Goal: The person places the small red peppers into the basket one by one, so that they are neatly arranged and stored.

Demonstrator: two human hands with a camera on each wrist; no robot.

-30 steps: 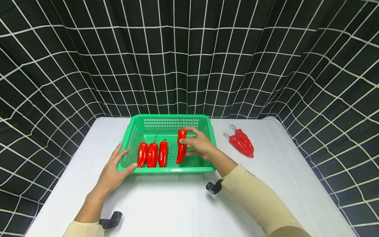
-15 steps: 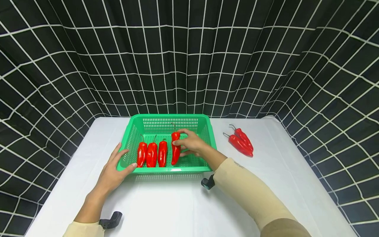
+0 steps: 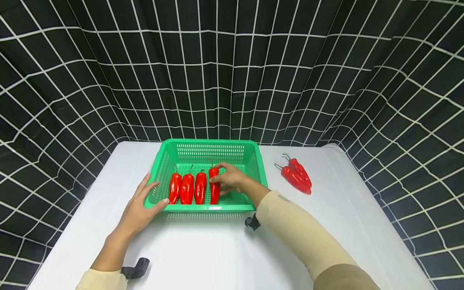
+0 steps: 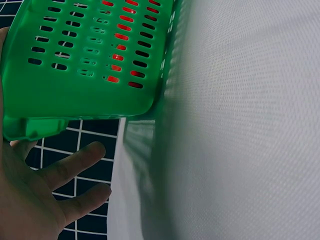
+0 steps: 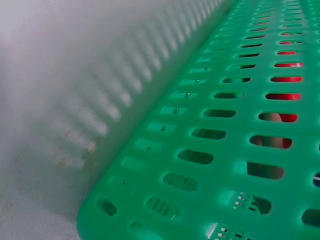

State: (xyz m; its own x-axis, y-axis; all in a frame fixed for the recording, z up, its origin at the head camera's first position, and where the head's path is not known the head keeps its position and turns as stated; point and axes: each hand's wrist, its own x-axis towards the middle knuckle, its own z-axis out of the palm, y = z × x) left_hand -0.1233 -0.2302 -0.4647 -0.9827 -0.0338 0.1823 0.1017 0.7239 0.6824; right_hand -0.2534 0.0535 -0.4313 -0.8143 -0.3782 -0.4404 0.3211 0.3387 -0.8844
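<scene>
A green plastic basket (image 3: 253, 207) stands on the table with several red peppers inside. Three of them, including the middle pepper (image 3: 186, 189), lie side by side in its left half, stems pointing away. My right hand (image 3: 232, 178) reaches over the front rim and pinches another red pepper (image 3: 214, 189) just right of that row. Whether this pepper touches the basket floor, I cannot tell. At the basket's left front corner my left hand (image 3: 139, 211) touches the rim, fingers (image 4: 75, 165) spread and fairly straight. In the right wrist view the basket wall (image 5: 200, 145) hides most of the right hand.
Two more red peppers (image 3: 296, 179) lie on the white tablecloth (image 3: 203, 249) to the right of the basket. Black cloth with a white grid (image 3: 232, 80) hangs behind the table and along both sides.
My right hand has carried its pepper leftward and lower, close beside the row of three. The left hand has stayed at the basket corner.
</scene>
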